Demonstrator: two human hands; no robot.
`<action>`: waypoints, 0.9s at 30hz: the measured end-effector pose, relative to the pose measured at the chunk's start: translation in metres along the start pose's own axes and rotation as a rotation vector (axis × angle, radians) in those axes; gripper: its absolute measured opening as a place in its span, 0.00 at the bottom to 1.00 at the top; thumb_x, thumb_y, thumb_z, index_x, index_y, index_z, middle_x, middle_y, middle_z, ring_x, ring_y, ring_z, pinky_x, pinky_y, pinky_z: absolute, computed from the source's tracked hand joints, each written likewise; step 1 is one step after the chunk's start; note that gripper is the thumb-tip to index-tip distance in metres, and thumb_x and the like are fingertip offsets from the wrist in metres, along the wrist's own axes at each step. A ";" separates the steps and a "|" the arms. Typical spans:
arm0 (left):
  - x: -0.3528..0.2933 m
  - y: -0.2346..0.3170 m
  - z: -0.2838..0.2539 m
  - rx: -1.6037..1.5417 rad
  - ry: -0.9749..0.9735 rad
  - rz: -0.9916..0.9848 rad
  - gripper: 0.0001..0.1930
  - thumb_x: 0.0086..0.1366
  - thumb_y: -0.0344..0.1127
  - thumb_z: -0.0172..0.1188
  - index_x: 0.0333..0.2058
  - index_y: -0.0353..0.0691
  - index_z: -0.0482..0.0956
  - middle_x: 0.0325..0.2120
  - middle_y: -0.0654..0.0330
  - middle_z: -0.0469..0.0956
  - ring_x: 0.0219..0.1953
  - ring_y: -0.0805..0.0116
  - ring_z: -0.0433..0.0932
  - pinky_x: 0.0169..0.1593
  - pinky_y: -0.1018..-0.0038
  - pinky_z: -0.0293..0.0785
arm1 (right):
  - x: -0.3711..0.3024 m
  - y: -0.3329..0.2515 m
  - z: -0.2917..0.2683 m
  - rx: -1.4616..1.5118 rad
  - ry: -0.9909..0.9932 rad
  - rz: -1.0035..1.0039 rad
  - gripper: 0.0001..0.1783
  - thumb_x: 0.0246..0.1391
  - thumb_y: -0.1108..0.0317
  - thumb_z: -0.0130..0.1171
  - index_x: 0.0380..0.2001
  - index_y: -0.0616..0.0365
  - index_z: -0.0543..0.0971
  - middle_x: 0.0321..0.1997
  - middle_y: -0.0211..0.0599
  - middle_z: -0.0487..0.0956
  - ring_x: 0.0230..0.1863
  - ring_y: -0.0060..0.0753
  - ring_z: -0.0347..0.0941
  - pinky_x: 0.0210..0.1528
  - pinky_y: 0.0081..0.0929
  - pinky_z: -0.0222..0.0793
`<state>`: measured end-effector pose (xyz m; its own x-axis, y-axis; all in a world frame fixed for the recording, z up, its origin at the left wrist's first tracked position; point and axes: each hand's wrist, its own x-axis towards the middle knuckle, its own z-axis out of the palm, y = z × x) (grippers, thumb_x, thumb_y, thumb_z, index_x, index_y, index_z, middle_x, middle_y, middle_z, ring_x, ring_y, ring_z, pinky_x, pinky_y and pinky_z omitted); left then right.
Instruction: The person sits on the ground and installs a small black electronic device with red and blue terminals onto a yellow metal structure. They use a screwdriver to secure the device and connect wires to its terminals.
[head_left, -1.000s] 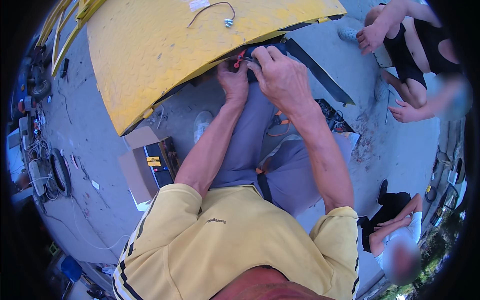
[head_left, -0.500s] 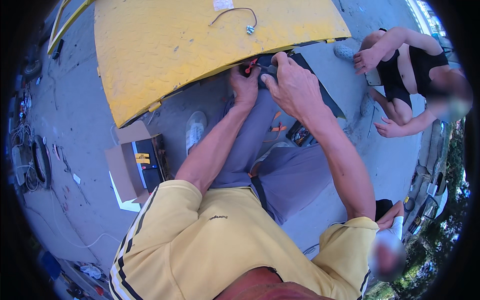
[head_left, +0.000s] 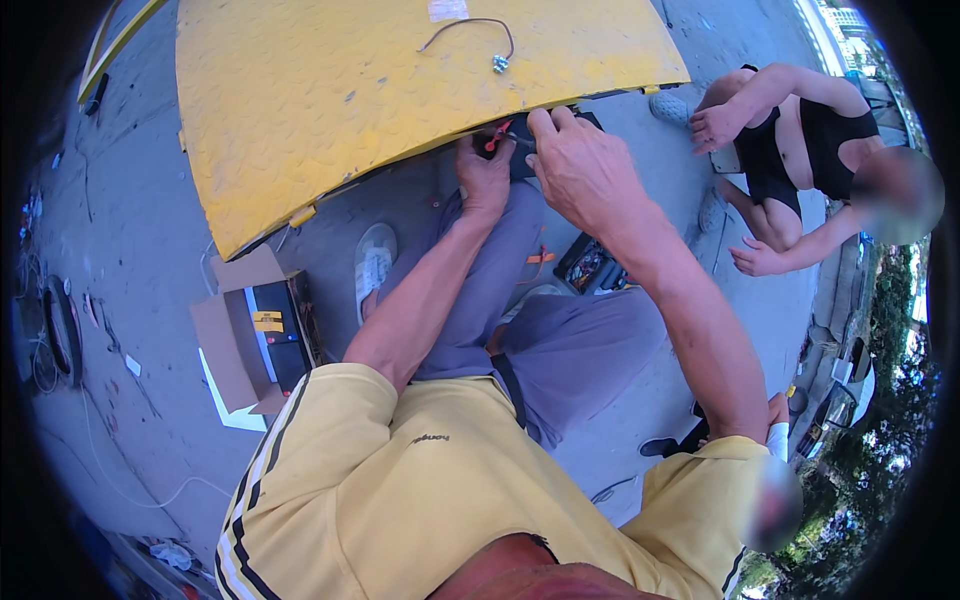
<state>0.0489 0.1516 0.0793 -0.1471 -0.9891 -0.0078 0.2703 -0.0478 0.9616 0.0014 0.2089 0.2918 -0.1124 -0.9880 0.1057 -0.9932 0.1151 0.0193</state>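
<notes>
Under the front edge of a yellow metal plate (head_left: pixel 430 90), both my hands work close together. My left hand (head_left: pixel 484 182) is closed around a small red-and-black piece (head_left: pixel 495 140), whose red part shows above my fingers; its kind is not clear. Just to the right, my right hand (head_left: pixel 585 165) has its fingers curled down at the plate's edge. A dark thin shape runs from its fingertips toward the red part, but what it grips is mostly hidden. Dark casing shows behind my hands, in shadow below the plate.
A short cable (head_left: pixel 512 38) with a metal end lies on the plate. An opened cardboard box (head_left: pixel 228 335) with a black item stands at left. A black tool case (head_left: pixel 578 262) lies beyond my right knee. One person (head_left: pixel 790 150) squats at right; another is partly hidden behind my right arm.
The whole view has shifted slightly. My right hand has turned, its fingers now curled further over at the plate's edge. My left hand keeps its hold by the red part.
</notes>
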 end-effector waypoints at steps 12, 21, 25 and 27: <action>0.001 0.001 -0.002 0.062 -0.037 0.021 0.16 0.58 0.26 0.72 0.44 0.34 0.78 0.35 0.57 0.82 0.37 0.66 0.80 0.46 0.69 0.77 | 0.016 -0.001 -0.001 0.088 -0.252 0.297 0.10 0.62 0.63 0.61 0.37 0.60 0.81 0.31 0.44 0.83 0.32 0.50 0.83 0.36 0.43 0.80; 0.002 -0.004 -0.002 0.125 -0.020 0.005 0.21 0.57 0.28 0.73 0.49 0.33 0.77 0.41 0.51 0.82 0.43 0.58 0.81 0.50 0.65 0.77 | 0.020 0.001 0.005 -0.418 -0.257 -0.440 0.06 0.48 0.69 0.62 0.28 0.59 0.80 0.25 0.43 0.79 0.27 0.43 0.82 0.29 0.36 0.78; 0.000 0.005 -0.002 0.162 -0.014 0.037 0.23 0.57 0.28 0.73 0.51 0.33 0.76 0.43 0.48 0.81 0.45 0.54 0.82 0.51 0.64 0.77 | 0.029 -0.003 0.000 -0.296 -0.354 -0.262 0.04 0.47 0.69 0.61 0.26 0.58 0.82 0.24 0.45 0.82 0.26 0.43 0.84 0.29 0.37 0.78; 0.001 -0.003 -0.005 0.152 -0.022 0.033 0.23 0.57 0.28 0.72 0.51 0.32 0.76 0.43 0.47 0.81 0.45 0.51 0.81 0.52 0.63 0.76 | 0.036 -0.009 -0.004 -0.215 -0.341 -0.205 0.04 0.47 0.69 0.61 0.25 0.57 0.82 0.24 0.47 0.84 0.27 0.44 0.85 0.29 0.38 0.78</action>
<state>0.0531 0.1504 0.0747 -0.1613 -0.9865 0.0290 0.1280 0.0082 0.9917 0.0067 0.1731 0.2997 0.0467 -0.9659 -0.2545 -0.9709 -0.1038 0.2156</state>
